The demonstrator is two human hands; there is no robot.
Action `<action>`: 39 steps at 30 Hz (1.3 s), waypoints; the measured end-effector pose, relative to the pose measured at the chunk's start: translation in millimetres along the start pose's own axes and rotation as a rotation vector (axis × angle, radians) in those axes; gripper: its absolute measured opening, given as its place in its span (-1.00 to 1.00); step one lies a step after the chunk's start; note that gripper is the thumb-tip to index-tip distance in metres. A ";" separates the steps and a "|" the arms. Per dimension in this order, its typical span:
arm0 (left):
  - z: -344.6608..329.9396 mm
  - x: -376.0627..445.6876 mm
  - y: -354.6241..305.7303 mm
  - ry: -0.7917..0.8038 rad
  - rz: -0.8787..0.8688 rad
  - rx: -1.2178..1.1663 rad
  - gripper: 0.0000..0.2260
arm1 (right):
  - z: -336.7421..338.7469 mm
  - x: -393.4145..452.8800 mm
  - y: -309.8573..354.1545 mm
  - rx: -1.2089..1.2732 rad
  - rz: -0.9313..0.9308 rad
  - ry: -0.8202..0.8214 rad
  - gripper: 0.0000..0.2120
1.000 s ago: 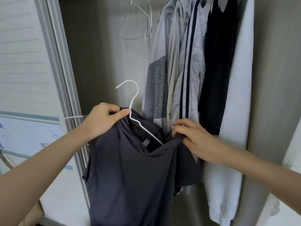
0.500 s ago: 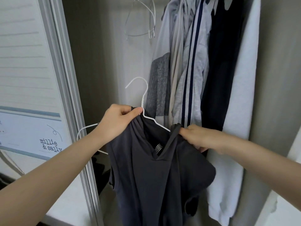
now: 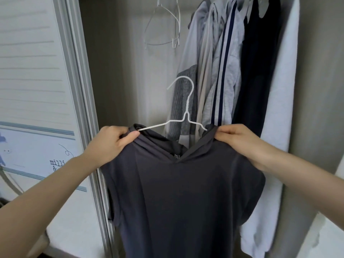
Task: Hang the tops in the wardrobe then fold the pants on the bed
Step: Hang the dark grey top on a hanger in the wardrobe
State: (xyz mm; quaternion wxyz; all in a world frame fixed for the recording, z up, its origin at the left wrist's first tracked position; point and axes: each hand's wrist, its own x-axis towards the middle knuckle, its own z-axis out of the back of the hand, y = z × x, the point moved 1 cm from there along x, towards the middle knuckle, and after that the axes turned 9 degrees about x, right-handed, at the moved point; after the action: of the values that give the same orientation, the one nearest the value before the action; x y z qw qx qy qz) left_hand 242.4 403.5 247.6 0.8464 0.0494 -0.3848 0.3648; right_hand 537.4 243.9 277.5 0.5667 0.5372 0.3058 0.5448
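Fingers of left hand [image 3: 113,140] and right hand [image 3: 236,136] pinch the dark top's [image 3: 182,192] shoulders; between them rises the white hanger [image 3: 187,112]. Hanging on the rail remains, then the pants.

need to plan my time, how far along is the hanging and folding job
Done: several tops already hang in the wardrobe. In hand: the dark top sits on a white hanger, left hand and right hand gripping its shoulders; the hook is not on the rail yet. Left: hook it up, maybe beside the empty hangers. No pants or bed in view, so folding progress can't be judged.
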 end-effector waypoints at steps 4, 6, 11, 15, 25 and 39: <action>0.3 -1.3 2.1 0.114 -0.022 0.187 -0.48 | 2.7 1.4 -2.6 0.058 -0.080 -0.009 -0.85; -3.4 -0.6 -7.2 0.160 -0.048 0.150 -0.54 | -2.8 1.6 -3.8 0.071 -0.069 0.014 -0.83; -5.0 5.6 -22.0 0.189 -0.032 -0.089 -0.63 | -10.0 4.3 -2.0 0.036 -0.007 0.029 -0.83; 9.1 4.5 -2.9 0.077 0.106 -0.222 -0.59 | 8.3 2.0 -0.4 -0.160 0.005 -0.098 -0.76; 30.5 30.8 19.0 -0.088 0.216 -0.258 -0.68 | 4.6 5.7 35.0 -0.300 0.187 0.052 -0.82; 51.6 91.6 -54.3 0.304 0.047 -0.494 -0.56 | -64.9 35.5 155.5 0.397 -0.123 -0.157 -0.72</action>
State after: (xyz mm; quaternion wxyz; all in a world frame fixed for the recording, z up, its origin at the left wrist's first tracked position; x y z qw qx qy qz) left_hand 286.4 398.2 357.2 0.8721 -0.2223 -0.3319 0.2826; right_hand 439.8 268.8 417.2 0.5041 0.6594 0.3942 0.3946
